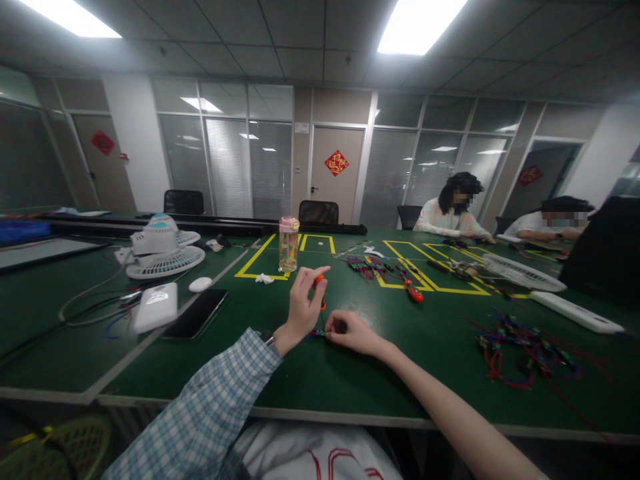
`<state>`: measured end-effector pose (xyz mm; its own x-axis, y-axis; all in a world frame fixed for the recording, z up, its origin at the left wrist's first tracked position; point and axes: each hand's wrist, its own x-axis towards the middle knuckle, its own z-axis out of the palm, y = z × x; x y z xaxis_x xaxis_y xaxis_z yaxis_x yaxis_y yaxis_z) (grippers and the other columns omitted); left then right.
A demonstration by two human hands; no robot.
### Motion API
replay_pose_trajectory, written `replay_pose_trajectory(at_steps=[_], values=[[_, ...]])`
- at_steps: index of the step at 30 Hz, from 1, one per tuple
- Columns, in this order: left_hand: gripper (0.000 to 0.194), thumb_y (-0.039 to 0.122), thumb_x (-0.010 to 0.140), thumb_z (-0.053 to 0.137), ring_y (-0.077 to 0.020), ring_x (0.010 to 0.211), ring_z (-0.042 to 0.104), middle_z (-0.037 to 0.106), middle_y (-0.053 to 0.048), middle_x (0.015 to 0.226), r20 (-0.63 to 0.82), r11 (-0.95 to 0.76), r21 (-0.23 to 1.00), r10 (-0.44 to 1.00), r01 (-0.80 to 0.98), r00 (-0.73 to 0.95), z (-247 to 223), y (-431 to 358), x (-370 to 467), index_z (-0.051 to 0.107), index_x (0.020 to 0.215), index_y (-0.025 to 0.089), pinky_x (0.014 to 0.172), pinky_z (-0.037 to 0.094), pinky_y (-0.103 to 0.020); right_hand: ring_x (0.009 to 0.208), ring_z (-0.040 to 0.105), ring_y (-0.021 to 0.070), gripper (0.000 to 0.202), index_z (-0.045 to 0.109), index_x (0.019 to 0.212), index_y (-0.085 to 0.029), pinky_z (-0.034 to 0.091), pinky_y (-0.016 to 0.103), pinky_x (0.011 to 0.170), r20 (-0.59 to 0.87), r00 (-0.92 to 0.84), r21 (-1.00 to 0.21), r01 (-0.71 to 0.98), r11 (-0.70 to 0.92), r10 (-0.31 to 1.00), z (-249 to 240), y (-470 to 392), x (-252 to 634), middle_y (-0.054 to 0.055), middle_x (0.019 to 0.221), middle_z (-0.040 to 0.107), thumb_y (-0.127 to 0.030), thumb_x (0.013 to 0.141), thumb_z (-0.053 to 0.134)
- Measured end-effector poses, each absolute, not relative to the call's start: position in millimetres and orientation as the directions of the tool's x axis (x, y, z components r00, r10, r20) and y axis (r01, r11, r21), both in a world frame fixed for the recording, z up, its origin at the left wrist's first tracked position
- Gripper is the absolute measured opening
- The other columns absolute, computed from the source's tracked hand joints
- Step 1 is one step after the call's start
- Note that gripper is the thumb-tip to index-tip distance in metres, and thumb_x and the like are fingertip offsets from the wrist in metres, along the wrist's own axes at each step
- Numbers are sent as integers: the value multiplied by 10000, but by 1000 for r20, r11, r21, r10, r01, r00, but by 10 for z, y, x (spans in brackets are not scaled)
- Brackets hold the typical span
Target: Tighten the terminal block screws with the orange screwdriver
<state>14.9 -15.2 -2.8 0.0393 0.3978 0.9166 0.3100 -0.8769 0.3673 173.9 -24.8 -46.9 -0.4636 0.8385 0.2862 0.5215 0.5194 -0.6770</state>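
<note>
Screwdriver [319,281] is standing nearly upright in your left hand [304,305], whose fingers are gripping its orange handle. Its shaft is pointing down at a small wired board [317,333], which is lying on the table [250,303] just left of your right hand [350,331]. That curled hand is pinching the board's right end. A bottle [289,248] is standing beyond both hands.

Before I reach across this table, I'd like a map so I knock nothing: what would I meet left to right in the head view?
Black phone, left hand, right hand, red-handled tool, tangled wires.
</note>
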Motion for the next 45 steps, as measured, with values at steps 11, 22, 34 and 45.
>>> replay_pose_trajectory(at_steps=[11, 22, 34, 45], values=[[199, 280, 919, 488, -152, 858, 532, 518, -34, 907, 928, -888, 336, 369, 315, 50, -23, -164, 136, 609, 1062, 212, 774, 444, -274, 557, 477, 91, 58, 620, 737, -146, 359, 190, 528, 288, -460, -675, 525, 519, 840, -503, -220, 1751, -43, 607, 536, -103, 699, 615], [262, 176, 963, 353, -134, 850, 545, 578, -42, 939, 910, -887, 384, 411, 256, 60, -8, -165, 142, 558, 1125, 192, 777, 431, -263, 563, 482, 91, 53, 616, 740, -144, 365, 190, 534, 282, -463, -682, 519, 515, 840, -479, -239, 1757, -41, 613, 538, -108, 702, 615], [194, 215, 931, 462, -147, 871, 535, 533, -37, 917, 938, -889, 319, 346, 329, 25, -35, -151, 150, 591, 1075, 202, 789, 446, -276, 549, 478, 90, 62, 611, 739, -147, 361, 189, 527, 278, -464, -690, 512, 511, 841, -493, -228, 1744, -47, 593, 531, -101, 697, 611], [222, 223, 946, 416, -155, 895, 547, 562, -48, 947, 931, -901, 325, 358, 288, 69, -45, -151, 129, 586, 1085, 196, 800, 447, -288, 558, 477, 91, 62, 614, 727, -143, 360, 191, 532, 292, -465, -678, 516, 524, 836, -481, -233, 1740, -42, 605, 533, -90, 694, 610]])
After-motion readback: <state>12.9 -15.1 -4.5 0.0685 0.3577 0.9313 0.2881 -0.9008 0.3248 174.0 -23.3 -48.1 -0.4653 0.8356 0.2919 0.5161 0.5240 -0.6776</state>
